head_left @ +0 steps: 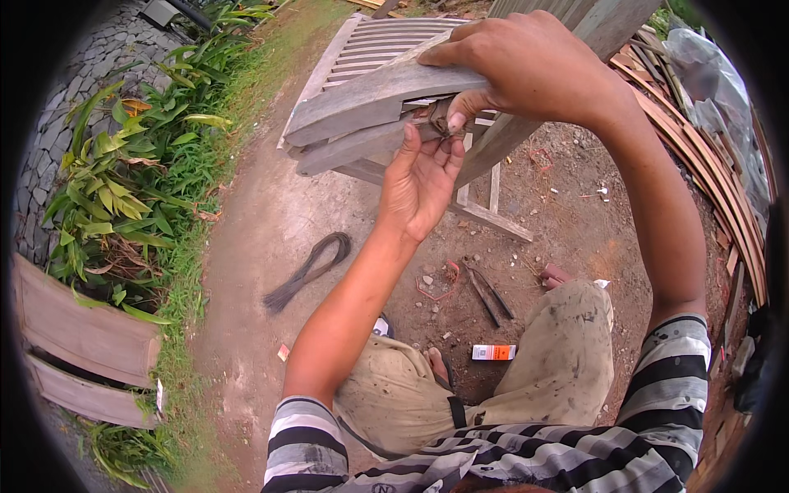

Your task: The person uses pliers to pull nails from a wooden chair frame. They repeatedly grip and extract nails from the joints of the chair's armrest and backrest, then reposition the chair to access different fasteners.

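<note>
In front of me is a weathered grey wooden chair (349, 103) with curved arm pieces and a slatted part behind. My right hand (534, 70) reaches over the upper curved piece, its fingers on top and its thumb bent down underneath. The thumb presses on a small dark, twisted piece (444, 123), perhaps wire, at the gap between the wooden parts. From below, my left hand (423, 181) comes up palm toward me. Its thumb stands against the lower piece, while its bent fingertips meet the dark piece beside my right thumb. What the left fingers hold is partly hidden.
A looped bundle of dark wire (308, 271) lies on the dirt. Nearer my legs are dark-handled pincers (487, 296) and a white-and-orange box (493, 352). Plants (123, 197) line the left; wooden strips (699, 156) and plastic sheeting (715, 82) lie right. Wooden panels (90, 329) lie lower left.
</note>
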